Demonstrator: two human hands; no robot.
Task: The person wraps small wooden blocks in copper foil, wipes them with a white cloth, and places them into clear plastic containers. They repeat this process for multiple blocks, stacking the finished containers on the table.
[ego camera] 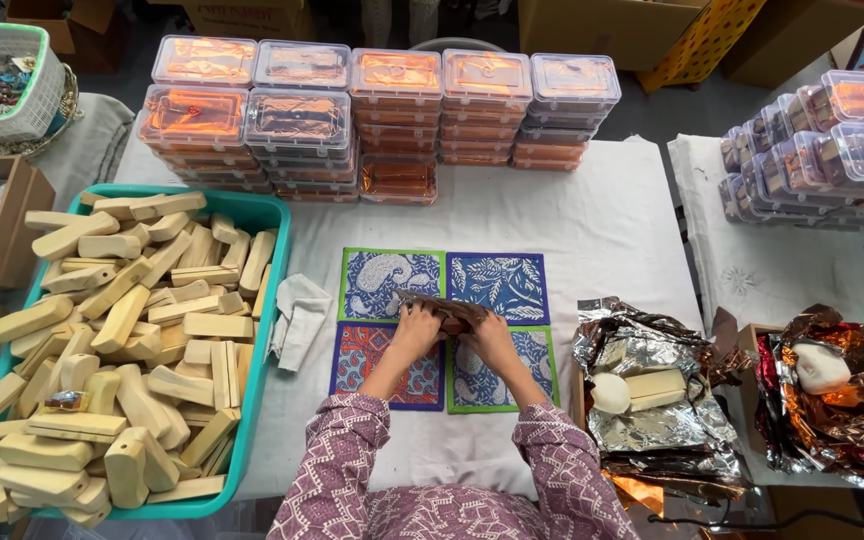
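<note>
My left hand (414,328) and my right hand (487,338) meet over a patchwork mat (497,285) of blue, red and green printed squares. Together they grip a small foil-wrapped block (447,310), copper-coloured and shiny, pressing its wrapping from both sides. Purple patterned sleeves cover both forearms. What lies inside the foil is hidden.
A teal tub (262,215) heaped with pale wooden blocks (122,340) stands at the left, a white cloth (300,318) beside it. Stacked clear lidded boxes (392,100) line the back, with more boxes (832,150) at right. Crumpled silver foil (642,400) and copper foil (842,410) lie at the right.
</note>
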